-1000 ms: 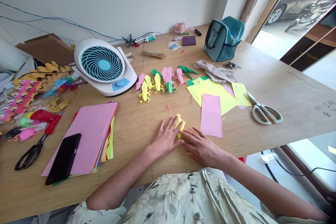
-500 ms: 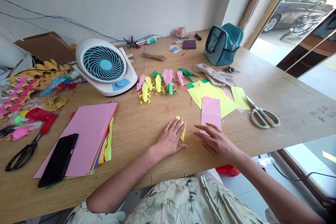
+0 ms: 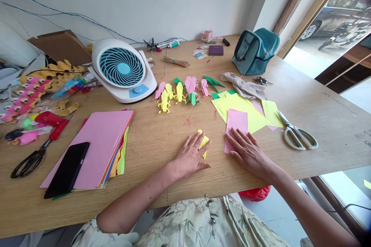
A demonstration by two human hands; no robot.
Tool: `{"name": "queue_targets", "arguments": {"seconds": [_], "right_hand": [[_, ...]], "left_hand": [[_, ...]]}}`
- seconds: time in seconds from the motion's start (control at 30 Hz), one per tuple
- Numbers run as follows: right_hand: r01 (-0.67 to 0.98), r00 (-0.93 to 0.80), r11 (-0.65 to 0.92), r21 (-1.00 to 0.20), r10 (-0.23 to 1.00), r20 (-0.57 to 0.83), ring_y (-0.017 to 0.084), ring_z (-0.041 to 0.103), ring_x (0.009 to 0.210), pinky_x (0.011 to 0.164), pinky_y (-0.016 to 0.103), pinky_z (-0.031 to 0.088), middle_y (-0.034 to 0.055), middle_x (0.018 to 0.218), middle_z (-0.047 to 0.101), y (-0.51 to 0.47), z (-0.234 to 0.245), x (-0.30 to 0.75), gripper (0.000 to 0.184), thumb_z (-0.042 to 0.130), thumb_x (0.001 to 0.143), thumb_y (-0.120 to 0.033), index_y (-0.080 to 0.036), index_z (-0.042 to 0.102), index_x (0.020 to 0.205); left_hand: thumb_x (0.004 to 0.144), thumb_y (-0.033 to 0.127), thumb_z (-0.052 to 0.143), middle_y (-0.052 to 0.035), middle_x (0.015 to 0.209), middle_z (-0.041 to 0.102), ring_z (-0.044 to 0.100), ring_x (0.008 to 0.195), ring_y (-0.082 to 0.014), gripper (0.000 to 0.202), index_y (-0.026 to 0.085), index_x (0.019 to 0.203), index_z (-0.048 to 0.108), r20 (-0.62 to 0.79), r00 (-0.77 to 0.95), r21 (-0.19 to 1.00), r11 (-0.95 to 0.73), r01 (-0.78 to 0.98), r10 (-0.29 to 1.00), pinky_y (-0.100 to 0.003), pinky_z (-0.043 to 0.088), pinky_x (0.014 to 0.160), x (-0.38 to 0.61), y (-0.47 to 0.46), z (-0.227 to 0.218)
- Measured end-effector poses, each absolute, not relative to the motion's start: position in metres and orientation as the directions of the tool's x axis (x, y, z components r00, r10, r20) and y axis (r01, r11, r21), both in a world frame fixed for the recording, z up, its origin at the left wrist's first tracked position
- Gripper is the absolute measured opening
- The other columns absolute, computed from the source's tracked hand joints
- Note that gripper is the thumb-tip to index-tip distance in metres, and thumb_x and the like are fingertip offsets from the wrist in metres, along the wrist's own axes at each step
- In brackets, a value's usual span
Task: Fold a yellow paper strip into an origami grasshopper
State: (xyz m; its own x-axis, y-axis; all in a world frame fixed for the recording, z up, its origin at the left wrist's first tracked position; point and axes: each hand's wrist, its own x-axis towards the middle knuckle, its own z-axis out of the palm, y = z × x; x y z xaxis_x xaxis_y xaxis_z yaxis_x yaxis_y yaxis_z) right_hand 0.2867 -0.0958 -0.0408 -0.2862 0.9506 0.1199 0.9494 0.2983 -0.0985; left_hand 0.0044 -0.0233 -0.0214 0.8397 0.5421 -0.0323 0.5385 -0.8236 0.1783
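Note:
My left hand [image 3: 191,153] lies flat with fingers spread, partly covering a small folded yellow paper [image 3: 204,142] on the wooden table. To its right, my right hand [image 3: 248,151] rests with outstretched fingers over the lower part of a pink paper rectangle [image 3: 237,119]. Beneath and behind that pink strip are loose yellow sheets [image 3: 251,112]. Farther back stands a cluster of folded paper figures in yellow [image 3: 164,102], pink [image 3: 191,84] and green [image 3: 192,98]. White-handled scissors [image 3: 298,133] lie right of the sheets.
A white fan [image 3: 124,71] stands at back left. In front of it, a black phone [image 3: 67,170] lies on a stack of coloured paper [image 3: 101,131], with black-handled scissors [image 3: 31,162] farther left. A teal bag [image 3: 255,52], grey cloth [image 3: 243,85] and keys [image 3: 262,80] are at back right.
My right hand has come down from hovering beside the pink paper onto its lower part, fingers spread. My left hand stays on the folded yellow paper. The camera view has shifted slightly.

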Motion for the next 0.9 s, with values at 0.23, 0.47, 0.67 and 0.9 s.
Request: {"name": "queue_targets", "arguments": {"seconds": [0.23,0.47,0.67,0.9], "right_hand": [[0.854,-0.355,0.427,-0.297,0.896,0.268,0.028,0.056,0.125,0.103,0.049,0.044,0.0157,0.14,0.056,-0.062,-0.014,0.257,0.043,0.045,0.1,-0.03,-0.021,0.05,0.141],[0.773,-0.264,0.332,-0.541,0.943,0.202,0.017,0.066,0.08,0.071,0.027,0.05,0.008,0.095,0.066,0.001,-0.011,0.214,0.019,0.053,0.093,-0.021,-0.017,0.07,0.101],[0.768,-0.23,0.275,-0.579,0.961,0.15,0.016,0.061,0.077,0.073,0.028,0.047,0.0052,0.09,0.062,0.011,-0.019,0.204,0.011,0.058,0.089,-0.019,-0.018,0.068,0.093],[0.733,-0.246,0.304,-0.608,0.953,0.179,0.019,0.06,0.083,0.078,0.032,0.047,0.0065,0.091,0.061,0.008,-0.02,0.206,0.018,0.051,0.093,-0.018,-0.019,0.069,0.094]], "left_hand": [[0.095,0.067,0.032,-0.0152,0.163,0.023,0.012,0.153,-0.0314,0.08,0.015,0.155,0.027,0.054,0.842,0.185,-0.834,0.52,0.537,-0.058,0.018,0.12,0.0,-0.027,-0.015],[0.099,0.06,0.03,-0.0152,0.16,0.031,0.021,0.152,-0.0279,0.073,0.014,0.155,0.025,0.005,0.847,0.174,-0.835,0.523,0.532,-0.054,0.015,0.121,-0.003,-0.028,-0.021],[0.096,0.067,0.024,-0.0149,0.163,0.024,0.012,0.154,-0.0293,0.082,0.011,0.156,0.02,-0.089,0.856,0.218,-0.828,0.516,0.51,-0.057,0.006,0.121,-0.003,-0.026,-0.02],[0.095,0.069,0.021,-0.0152,0.163,0.023,0.013,0.153,-0.0287,0.083,0.014,0.157,0.018,-0.051,0.863,0.246,-0.831,0.499,0.503,-0.056,0.0,0.122,-0.004,-0.026,-0.021]]}}
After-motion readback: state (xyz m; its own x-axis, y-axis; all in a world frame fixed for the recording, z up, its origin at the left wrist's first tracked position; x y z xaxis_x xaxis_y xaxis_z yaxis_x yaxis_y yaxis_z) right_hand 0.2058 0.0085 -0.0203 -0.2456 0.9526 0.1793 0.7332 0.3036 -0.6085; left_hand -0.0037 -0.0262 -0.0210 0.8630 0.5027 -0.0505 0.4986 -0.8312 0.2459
